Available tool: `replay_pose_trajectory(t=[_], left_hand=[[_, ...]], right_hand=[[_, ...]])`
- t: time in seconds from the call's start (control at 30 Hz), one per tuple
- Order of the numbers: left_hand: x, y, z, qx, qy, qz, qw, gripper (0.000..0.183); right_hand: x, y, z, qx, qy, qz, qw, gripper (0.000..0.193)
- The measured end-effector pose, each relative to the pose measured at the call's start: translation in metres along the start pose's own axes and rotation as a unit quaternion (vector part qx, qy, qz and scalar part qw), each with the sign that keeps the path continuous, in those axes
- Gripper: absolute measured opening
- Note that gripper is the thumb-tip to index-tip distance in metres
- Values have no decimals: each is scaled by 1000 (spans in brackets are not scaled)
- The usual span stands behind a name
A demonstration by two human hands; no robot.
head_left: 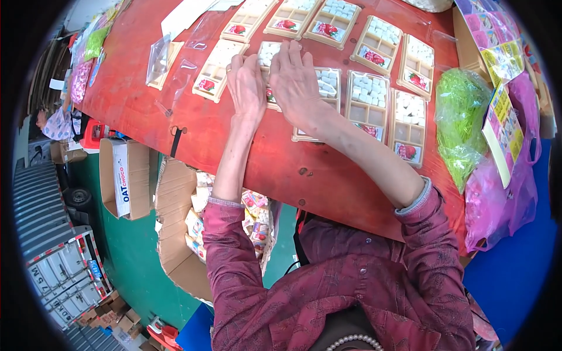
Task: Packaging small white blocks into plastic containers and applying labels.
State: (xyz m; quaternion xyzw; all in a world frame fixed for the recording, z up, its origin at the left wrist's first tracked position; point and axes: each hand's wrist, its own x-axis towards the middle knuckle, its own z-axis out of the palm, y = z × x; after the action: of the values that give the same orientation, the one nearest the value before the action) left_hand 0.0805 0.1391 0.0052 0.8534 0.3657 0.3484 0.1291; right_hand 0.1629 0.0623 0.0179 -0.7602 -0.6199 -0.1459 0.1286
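- A person's left hand (246,86) lies palm down over a pale divided tray (274,107), fingers long and held close together; the fingertips are partly hidden, so whether they grip anything cannot be told.
- The right hand (294,88) lies just beside it, over the right part of the same tray, fingers extended and slightly bent; whether it holds anything cannot be told either.
- That tray is in the near row on a red surface (351,187), mostly covered by the hands; white pieces show at its far end and part of a strawberry picture at its near end.
- Similar trays stand around it: one just left (219,70), some to the right, including one partly hidden by the right forearm, and more in the far row. Many hold small white blocks in the far part and a red fruit picture in the near part.
- At the far left, a clear plastic piece (157,60) sits upright near white paper (182,20).
- At the right edge are a bag of bright green strands (462,126) and a pink-purple plastic bag (503,202).
- Below the near edge, an open cardboard box (178,225) holds small colourful packets (256,225); a narrower cardboard box (139,175) stands to its left on a green floor (129,251).
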Motion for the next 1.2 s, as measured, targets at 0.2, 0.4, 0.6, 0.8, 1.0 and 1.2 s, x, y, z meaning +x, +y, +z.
replay_pose_trajectory(t=[0.2, 0.4, 0.6, 0.8, 1.0, 1.2], left_hand=[[-4, -9, 3, 36, 11, 46, 998, 9], [0, -14, -6, 16, -4, 71, 997, 10], [7, -78, -78, 212, 49, -20, 976, 19], [-18, -140, -107, 292, -6, -24, 956, 13], [-24, -144, -114, 306, -2, 6, 952, 9], [-7, -75, -139, 185, 66, -149, 969, 11]], right_hand=[[1, -1, 10, -3, -58, -37, 998, 61], [0, 4, 15, -49, -57, -59, 995, 50], [0, 3, 13, -77, -51, -74, 993, 49], [0, 3, 10, -58, -46, -60, 995, 50], [-1, 2, 10, -83, -46, -67, 993, 49], [-1, 3, 10, -75, -31, -59, 995, 47]])
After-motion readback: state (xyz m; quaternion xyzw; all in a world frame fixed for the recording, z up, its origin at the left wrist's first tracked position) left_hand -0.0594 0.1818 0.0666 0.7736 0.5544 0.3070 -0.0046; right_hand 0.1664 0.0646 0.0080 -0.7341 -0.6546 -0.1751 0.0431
